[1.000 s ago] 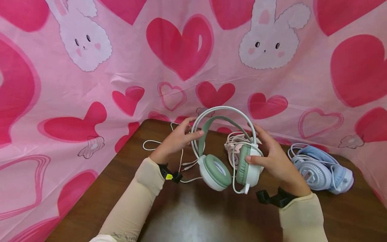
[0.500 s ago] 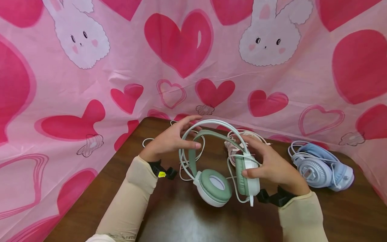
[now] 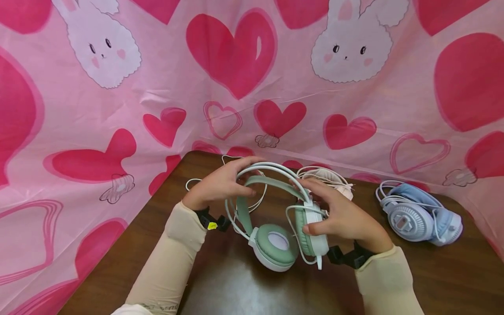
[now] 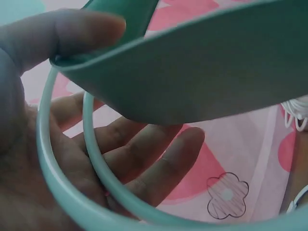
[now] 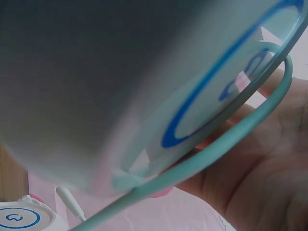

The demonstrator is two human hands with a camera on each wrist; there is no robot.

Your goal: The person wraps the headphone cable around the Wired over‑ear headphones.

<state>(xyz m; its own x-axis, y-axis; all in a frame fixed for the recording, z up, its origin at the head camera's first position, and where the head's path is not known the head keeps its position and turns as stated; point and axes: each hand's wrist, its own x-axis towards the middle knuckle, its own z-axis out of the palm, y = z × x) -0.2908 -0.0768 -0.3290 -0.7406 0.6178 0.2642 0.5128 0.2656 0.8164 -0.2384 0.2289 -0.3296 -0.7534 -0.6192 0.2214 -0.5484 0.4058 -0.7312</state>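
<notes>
White headphones (image 3: 311, 232) with green ear pads and a green inner strap are tilted above the table. My left hand (image 3: 220, 186) holds the left side of their headband, thumb in front and fingers behind. The left wrist view shows the thumb over the green strap (image 4: 192, 82) and the fingers beyond two white headband tubes (image 4: 44, 139). My right hand (image 3: 346, 214) grips the right ear cup, with its thumb near the pad. Close in the right wrist view, the ear cup (image 5: 192, 96) partly hides the fingers, and a cable (image 5: 192, 166) loops beside them.
Pale pink-white headphones (image 3: 334, 181) with bundled cable lie behind my right hand. Light blue headphones (image 3: 411, 218) rest farther right on the brown table (image 3: 244, 288). A loose white cable (image 3: 193, 181) lies at the left back. Pink heart-patterned cloth (image 3: 291, 78) hangs behind the table.
The headphones have come lower and nearer, shifting left, and the headband leans more. Both hands have moved with them, and more of the pale headphones behind shows.
</notes>
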